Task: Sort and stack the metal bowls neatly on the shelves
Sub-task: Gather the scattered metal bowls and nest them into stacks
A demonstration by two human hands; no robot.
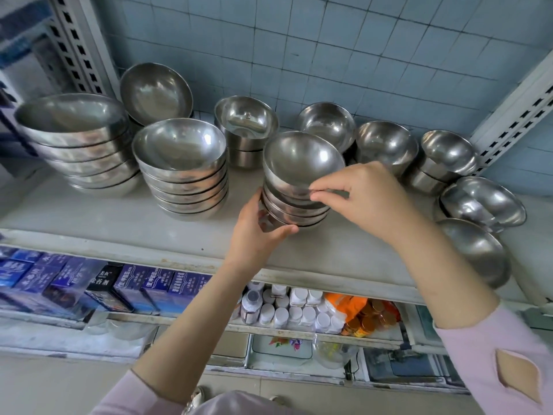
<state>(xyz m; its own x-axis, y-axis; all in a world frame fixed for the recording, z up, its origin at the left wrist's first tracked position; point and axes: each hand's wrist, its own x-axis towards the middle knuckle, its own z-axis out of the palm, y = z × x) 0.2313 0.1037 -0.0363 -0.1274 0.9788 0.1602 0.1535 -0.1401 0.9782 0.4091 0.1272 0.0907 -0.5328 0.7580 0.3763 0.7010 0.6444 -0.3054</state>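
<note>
A small stack of metal bowls [294,202] stands mid-shelf on the white shelf [149,232]. My left hand [257,232] cups the stack's lower left side. My right hand [365,196] pinches the front rim of the top bowl [302,160]. Left of it stand two taller stacks of wider bowls [182,166] [80,142], with a tilted bowl [155,91] behind them. Single bowls and short stacks [248,127] [327,124] [386,145] [446,157] line the back wall. Two bowls [484,202] [475,250] lie at the right end.
Perforated white uprights [74,40] [514,115] frame the shelf against a blue tiled wall. The shelf below holds blue boxes [59,283], white-capped bottles [287,310] and an orange bag [359,313]. Lower down are glass bowls and trays.
</note>
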